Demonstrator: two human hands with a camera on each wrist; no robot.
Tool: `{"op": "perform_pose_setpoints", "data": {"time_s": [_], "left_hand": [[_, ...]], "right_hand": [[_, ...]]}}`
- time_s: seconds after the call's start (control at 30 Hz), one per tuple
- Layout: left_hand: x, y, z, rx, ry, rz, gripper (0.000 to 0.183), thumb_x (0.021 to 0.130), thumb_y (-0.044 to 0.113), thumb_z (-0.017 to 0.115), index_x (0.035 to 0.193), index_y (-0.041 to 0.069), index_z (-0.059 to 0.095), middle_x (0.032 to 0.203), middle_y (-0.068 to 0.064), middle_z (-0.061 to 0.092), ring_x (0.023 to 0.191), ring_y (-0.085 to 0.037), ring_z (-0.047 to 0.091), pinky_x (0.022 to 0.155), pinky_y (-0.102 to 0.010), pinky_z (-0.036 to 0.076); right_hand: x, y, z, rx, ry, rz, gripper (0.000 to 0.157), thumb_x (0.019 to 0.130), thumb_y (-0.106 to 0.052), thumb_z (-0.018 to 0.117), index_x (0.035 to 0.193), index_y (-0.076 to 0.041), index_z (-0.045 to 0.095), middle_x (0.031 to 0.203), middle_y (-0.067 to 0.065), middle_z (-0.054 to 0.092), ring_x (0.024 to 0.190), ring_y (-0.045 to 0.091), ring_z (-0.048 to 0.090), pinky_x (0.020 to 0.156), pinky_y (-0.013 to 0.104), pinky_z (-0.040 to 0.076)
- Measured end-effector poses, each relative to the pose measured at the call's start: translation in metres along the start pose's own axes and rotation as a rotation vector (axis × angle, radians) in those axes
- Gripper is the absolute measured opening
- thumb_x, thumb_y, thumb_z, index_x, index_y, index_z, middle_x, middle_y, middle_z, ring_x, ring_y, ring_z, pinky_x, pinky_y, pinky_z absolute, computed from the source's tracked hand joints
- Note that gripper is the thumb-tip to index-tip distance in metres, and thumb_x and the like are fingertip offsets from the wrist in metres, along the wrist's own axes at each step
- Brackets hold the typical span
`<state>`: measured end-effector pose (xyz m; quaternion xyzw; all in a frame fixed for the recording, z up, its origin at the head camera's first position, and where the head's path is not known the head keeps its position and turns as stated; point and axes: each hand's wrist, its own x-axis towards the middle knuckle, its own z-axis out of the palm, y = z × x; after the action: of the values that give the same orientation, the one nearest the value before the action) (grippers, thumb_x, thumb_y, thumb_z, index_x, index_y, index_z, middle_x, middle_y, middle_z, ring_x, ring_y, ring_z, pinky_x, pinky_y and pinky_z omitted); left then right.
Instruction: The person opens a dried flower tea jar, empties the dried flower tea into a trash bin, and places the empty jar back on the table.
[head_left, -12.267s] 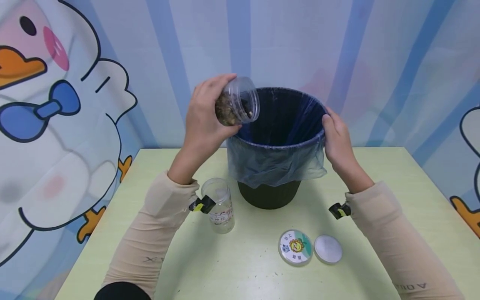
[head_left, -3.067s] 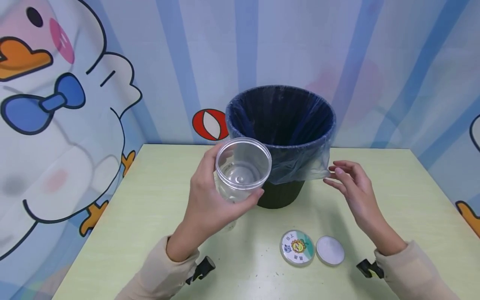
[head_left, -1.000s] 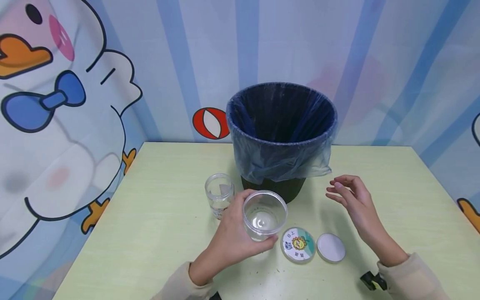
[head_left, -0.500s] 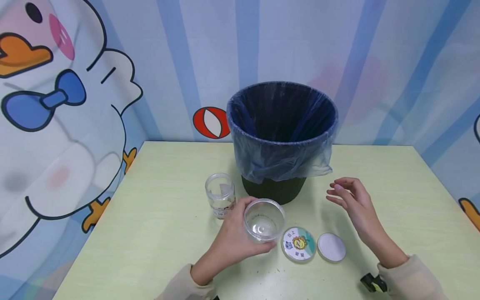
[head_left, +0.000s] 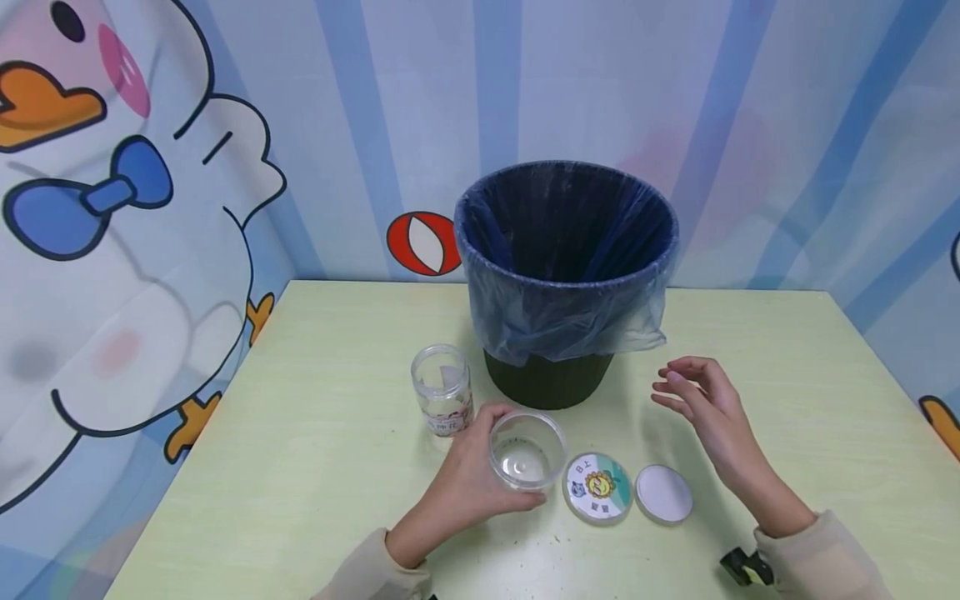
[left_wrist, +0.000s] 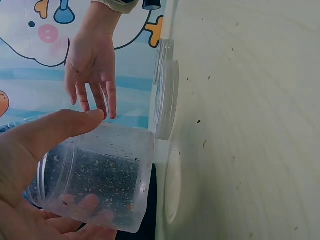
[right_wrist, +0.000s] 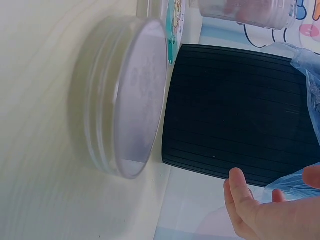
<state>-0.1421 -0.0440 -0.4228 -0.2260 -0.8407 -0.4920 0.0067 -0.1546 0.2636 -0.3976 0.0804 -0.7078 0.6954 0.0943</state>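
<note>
My left hand (head_left: pixel 467 479) grips a clear plastic jar (head_left: pixel 527 450) upright, thumb on the near side, low over the table beside a round lid with a sun picture (head_left: pixel 597 488). The left wrist view shows small dark specks clinging inside the jar (left_wrist: pixel 107 175). My right hand (head_left: pixel 712 421) hovers on the right with relaxed fingers, holding nothing. Before it lies a plain white lid (head_left: pixel 663 494), seen close up in the right wrist view. A black bin (head_left: pixel 551 382) with a translucent blue bag (head_left: pixel 570 321) folded over its rim stands behind the jar.
A second clear jar (head_left: pixel 442 392) with a printed label stands open left of the bin, close to my left hand. Several dark crumbs lie on the pale table (head_left: pixel 300 467) near its front. A cartoon-printed curtain (head_left: pixel 345 150) hangs behind the table.
Earlier my left hand tipped the jar, with brown bits inside, at the bin's rim while my right hand held the rim. Since then the jar came upright, emptied and lowered; my right hand let go.
</note>
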Motion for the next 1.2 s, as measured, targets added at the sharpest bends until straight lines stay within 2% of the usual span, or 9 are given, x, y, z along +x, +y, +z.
{"op": "perform_pose_setpoints", "data": {"time_s": [0.4,0.73,1.2], "left_hand": [[0.001,-0.007,0.003,0.038,-0.036,-0.009,0.097,0.051,0.017,0.100,0.131,0.004,0.047,0.125,-0.012,0.060,0.115,-0.030,0.058,0.098,-0.047,0.047],[0.001,-0.012,0.003,0.030,-0.055,-0.044,0.099,0.050,0.016,0.100,0.132,0.006,0.046,0.126,-0.013,0.059,0.117,-0.032,0.057,0.100,-0.048,0.046],[-0.001,-0.020,0.003,0.022,-0.089,-0.101,0.110,0.048,0.029,0.102,0.138,0.009,0.042,0.133,-0.010,0.055,0.124,-0.028,0.053,0.103,-0.049,0.043]], "right_hand": [[-0.001,0.001,-0.001,-0.027,-0.008,0.014,0.027,0.105,-0.013,0.049,0.122,0.008,0.042,0.116,0.018,0.049,0.100,0.011,0.064,0.086,0.023,0.054],[-0.003,0.004,-0.001,-0.074,-0.006,0.035,0.032,0.106,-0.015,0.050,0.124,0.010,0.040,0.117,0.020,0.048,0.100,0.009,0.064,0.086,0.023,0.054],[-0.008,0.010,-0.004,-0.068,-0.001,0.037,0.032,0.105,-0.012,0.050,0.124,0.012,0.039,0.116,0.020,0.047,0.100,0.010,0.064,0.085,0.023,0.054]]}}
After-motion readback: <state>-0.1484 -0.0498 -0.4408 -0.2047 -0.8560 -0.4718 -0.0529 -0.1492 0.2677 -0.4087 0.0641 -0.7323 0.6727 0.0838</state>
